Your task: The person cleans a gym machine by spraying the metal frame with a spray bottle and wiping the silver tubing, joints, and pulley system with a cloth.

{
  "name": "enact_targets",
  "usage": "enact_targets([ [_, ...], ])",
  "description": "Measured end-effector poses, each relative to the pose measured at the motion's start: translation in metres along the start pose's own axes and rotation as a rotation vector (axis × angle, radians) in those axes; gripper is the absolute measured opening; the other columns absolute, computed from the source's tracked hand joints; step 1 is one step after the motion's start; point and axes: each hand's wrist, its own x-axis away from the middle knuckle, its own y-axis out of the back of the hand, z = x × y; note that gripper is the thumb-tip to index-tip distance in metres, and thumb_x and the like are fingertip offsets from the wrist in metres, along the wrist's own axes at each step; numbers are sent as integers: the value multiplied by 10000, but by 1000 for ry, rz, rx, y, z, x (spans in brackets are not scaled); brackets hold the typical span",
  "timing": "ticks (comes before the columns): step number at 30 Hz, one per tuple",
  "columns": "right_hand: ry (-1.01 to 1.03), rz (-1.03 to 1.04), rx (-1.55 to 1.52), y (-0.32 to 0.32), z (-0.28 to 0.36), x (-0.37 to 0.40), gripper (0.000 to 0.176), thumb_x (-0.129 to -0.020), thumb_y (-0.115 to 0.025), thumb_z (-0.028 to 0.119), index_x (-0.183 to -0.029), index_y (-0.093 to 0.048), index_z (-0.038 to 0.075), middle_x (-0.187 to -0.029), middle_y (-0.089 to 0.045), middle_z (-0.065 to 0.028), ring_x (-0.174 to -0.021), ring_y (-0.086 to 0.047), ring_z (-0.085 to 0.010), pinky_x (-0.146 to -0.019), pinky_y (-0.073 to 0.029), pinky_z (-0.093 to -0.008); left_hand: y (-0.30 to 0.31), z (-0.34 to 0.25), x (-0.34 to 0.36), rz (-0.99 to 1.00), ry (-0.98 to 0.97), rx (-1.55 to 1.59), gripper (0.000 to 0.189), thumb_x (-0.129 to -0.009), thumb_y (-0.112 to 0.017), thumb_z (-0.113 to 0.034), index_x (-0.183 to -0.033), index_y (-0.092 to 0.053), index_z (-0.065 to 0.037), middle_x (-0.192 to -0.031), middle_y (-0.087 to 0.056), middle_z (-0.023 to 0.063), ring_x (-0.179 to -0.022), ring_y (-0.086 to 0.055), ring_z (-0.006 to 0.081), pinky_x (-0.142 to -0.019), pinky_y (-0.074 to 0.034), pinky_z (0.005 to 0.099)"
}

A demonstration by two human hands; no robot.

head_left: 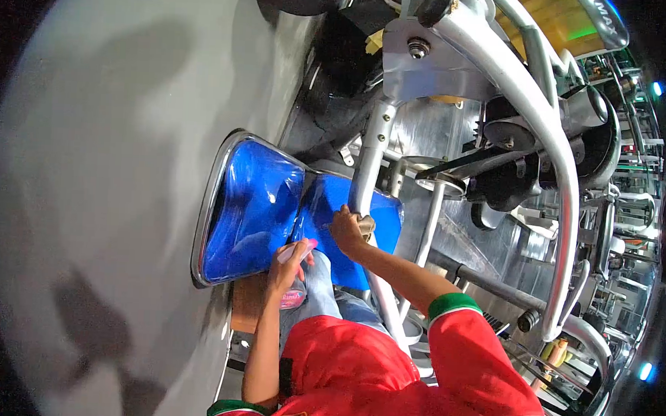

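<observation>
My left hand [292, 260] is closed on a spray bottle with a pink and white head [309, 246]. Its clear body with a pink label [292, 298] hangs below the hand, partly hidden by it. My right hand [347, 231] is closed at the silver upright post [371, 154] of a gym machine. A small brownish thing that looks like a cloth [366, 226] is pressed between that hand and the post. Blue glossy panels [255, 204] in a metal-edged frame lie just beyond both hands, the left one nearest my left hand.
A grey wall [127, 162] runs along the left side. Curved silver tubes [552, 136] of the machine arch over the right, with black padded rollers [505, 182] inside them. A brown box-like surface [247, 302] sits below the blue panels. More gym equipment stands at the far right.
</observation>
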Motion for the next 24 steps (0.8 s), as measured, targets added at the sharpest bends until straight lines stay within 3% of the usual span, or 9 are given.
enact_targets([
  [2,8,235,-64,0,8,1,131,-784,-623,166,-820,-744,132,-854,-689,-52,-861,-633,-252,-617,-464,-372,-1,-1,0,-11,-6,21,505,-946,-489,-480,-888,-668,-12,-717,-633,67,-463,-521,121,-419,-400,256],
  [5,208,331,-23,-16,20,12,104,-752,-640,157,-763,-742,141,-775,-687,-33,-744,-640,-225,-576,-461,-397,2,2,-2,-30,-6,59,500,-945,-491,-478,-900,-671,-14,-715,-631,66,-466,-520,118,-417,-396,255],
  [8,111,260,-220,20,-23,7,85,-735,-659,171,-750,-741,152,-786,-698,-35,-714,-639,-201,-580,-464,-419,4,-3,-2,-31,-6,79,495,-941,-493,-475,-911,-675,-16,-711,-626,63,-468,-518,116,-420,-395,254],
  [10,225,310,-203,-6,-40,-16,91,-742,-664,197,-775,-738,158,-837,-686,-54,-771,-627,-213,-601,-469,-387,0,-8,-3,-24,-11,78,493,-939,-493,-473,-915,-677,-17,-709,-623,61,-470,-517,116,-423,-396,253],
  [12,37,88,-254,15,-53,-29,119,-752,-663,219,-821,-736,156,-891,-651,-66,-857,-603,-229,-610,-475,-344,-3,-10,-6,-2,11,43,493,-936,-490,-473,-915,-680,-18,-714,-624,61,-472,-516,115,-432,-400,250],
  [13,37,124,-215,22,-56,-31,141,-770,-650,225,-854,-733,146,-926,-618,-66,-919,-575,-237,-600,-471,-310,-4,-5,-9,0,8,38,493,-936,-490,-473,-915,-680,-18,-714,-624,61,-472,-516,115,-432,-400,250],
  [16,-83,17,-77,15,-25,-25,134,-784,-639,213,-847,-734,143,-901,-630,-53,-879,-588,-228,-607,-470,-301,-8,6,-17,9,-13,71,503,-935,-485,-483,-909,-681,-20,-720,-628,62,-466,-511,116,-434,-398,251],
  [21,122,212,-34,11,-8,5,133,-796,-625,210,-813,-737,141,-853,-639,-48,-825,-612,-223,-601,-473,-308,-11,3,-23,34,10,56,510,-934,-484,-495,-907,-681,-25,-725,-631,60,-454,-508,120,-436,-401,256],
  [24,168,270,-281,20,-45,15,139,-797,-623,205,-787,-737,126,-892,-635,-59,-854,-616,-237,-606,-492,-353,-13,-4,-23,26,4,57,506,-932,-485,-498,-907,-683,-33,-725,-629,60,-460,-515,121,-434,-402,255],
])
